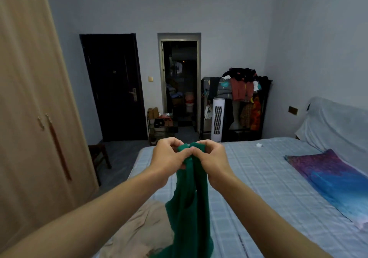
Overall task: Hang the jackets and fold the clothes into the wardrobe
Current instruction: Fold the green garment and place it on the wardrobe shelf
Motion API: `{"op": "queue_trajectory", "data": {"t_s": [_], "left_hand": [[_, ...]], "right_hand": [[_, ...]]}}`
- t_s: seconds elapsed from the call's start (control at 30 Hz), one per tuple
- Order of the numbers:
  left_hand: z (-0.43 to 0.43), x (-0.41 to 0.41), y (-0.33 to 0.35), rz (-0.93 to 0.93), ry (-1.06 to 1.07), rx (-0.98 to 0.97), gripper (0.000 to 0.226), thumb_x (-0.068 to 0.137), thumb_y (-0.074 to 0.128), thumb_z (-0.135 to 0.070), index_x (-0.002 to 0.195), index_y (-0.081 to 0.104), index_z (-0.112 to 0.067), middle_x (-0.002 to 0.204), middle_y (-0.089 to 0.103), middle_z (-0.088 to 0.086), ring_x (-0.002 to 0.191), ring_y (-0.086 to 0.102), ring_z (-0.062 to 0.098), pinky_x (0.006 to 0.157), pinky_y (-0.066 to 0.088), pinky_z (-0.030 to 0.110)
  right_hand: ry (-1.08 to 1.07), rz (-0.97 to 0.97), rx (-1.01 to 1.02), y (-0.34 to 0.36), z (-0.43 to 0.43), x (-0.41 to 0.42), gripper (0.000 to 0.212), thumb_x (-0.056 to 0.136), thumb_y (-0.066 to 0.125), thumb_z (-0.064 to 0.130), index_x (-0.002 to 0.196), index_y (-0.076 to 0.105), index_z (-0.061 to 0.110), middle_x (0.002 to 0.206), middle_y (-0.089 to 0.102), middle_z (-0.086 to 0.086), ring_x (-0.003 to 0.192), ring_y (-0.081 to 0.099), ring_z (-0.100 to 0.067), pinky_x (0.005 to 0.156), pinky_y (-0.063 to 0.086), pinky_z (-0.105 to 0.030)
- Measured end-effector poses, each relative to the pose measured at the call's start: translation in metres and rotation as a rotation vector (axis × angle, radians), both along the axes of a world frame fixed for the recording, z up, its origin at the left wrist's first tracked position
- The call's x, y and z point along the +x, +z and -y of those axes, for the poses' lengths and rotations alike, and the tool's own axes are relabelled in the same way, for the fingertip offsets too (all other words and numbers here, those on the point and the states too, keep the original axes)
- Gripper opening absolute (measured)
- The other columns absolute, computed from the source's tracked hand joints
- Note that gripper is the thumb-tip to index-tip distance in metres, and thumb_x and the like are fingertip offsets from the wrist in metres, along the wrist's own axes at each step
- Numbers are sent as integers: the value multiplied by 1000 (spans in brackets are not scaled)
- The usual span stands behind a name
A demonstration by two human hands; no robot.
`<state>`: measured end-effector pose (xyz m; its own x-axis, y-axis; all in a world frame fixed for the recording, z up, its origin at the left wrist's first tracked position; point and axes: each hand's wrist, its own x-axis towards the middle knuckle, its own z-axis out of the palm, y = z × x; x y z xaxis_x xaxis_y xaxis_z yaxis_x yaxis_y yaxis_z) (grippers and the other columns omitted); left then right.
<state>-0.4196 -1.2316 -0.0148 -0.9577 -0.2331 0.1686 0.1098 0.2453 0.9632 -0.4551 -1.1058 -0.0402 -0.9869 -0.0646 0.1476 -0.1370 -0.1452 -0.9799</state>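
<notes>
A green garment (189, 208) hangs in front of me over the bed (268, 188). My left hand (169, 158) and my right hand (213, 160) both pinch its top edge, side by side and almost touching. The cloth drops straight down between my forearms to the bottom of the view. A beige garment (139, 230) lies crumpled on the near left corner of the bed, partly behind the green one. The tall beige wardrobe (29, 118) stands at the left with its doors shut.
A purple and blue pillow (334, 182) lies on the bed's right side. A dark wooden chair (99, 156) stands between wardrobe and bed. At the far wall are a dark door (115, 86), an open doorway (180, 84), a shoe rack (161, 126), a white tower fan (218, 119) and a loaded clothes rack (245, 98).
</notes>
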Motion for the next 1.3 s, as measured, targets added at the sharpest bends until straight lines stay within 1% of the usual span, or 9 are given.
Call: {"op": "queue_trajectory", "data": {"t_s": [0.17,0.27,0.47,0.6,0.73,0.9,1.0,1.13,1.3], "left_hand": [[4,5,6,55,-58,124,10,94,64,-7,96,68,2,100,71,24,87,74,28,71,62,33],[9,8,13,94,-180,102,21,101,54,-14,102,71,-2,99,73,20,94,72,30,82,61,37],[31,14,7,-284,-146,-501,28,82,77,-24,109,69,-28,100,72,-13,99,65,2,89,56,36],[62,12,8,-140,-121,-961,97,57,77,-65,142,38,-38,134,50,-12,127,42,12,107,38,46],[75,4,1,11,-244,-732,110,59,90,-47,147,26,-36,135,49,-10,127,48,14,107,42,42],[60,-1,4,-44,-177,-565,119,61,94,-29,152,17,-34,140,32,-8,122,46,13,102,46,36],[47,-9,5,-10,-217,-336,102,61,94,-14,146,37,-24,127,55,-3,114,59,16,97,54,38],[39,-13,7,-21,-297,-308,45,65,90,-6,105,70,-13,96,75,4,92,73,19,77,60,32],[40,-11,21,-76,-396,-516,24,75,83,-2,90,68,-12,89,74,3,86,72,17,75,60,36]], "right_hand": [[224,-130,35,-1,-8,9,24,81,79,17,102,71,10,95,75,-9,90,73,-23,78,60,-34],[166,-175,158,-7,-6,5,28,73,84,10,99,72,14,91,75,-8,88,73,-22,81,60,-40],[153,-247,185,0,-11,-3,23,81,73,-6,95,73,12,90,77,-6,86,74,-20,78,59,-37],[180,-313,94,21,-28,-3,26,81,67,-15,95,71,7,90,76,-9,83,72,-19,75,58,-31],[280,-390,11,41,-46,1,27,81,64,-17,102,68,0,89,74,-7,84,70,-18,80,59,-29],[369,-391,-28,46,-63,4,28,74,69,-3,101,68,2,94,72,-10,92,68,-24,85,58,-32],[359,-389,-47,44,-71,5,30,73,70,-1,102,67,2,95,72,-11,93,67,-25,87,57,-34],[260,-394,-20,43,-88,8,28,73,71,-2,101,68,3,92,73,-8,90,69,-22,83,58,-31],[46,-391,94,37,-111,8,25,80,67,-14,96,69,7,85,75,-2,84,71,-16,74,57,-24]]}}
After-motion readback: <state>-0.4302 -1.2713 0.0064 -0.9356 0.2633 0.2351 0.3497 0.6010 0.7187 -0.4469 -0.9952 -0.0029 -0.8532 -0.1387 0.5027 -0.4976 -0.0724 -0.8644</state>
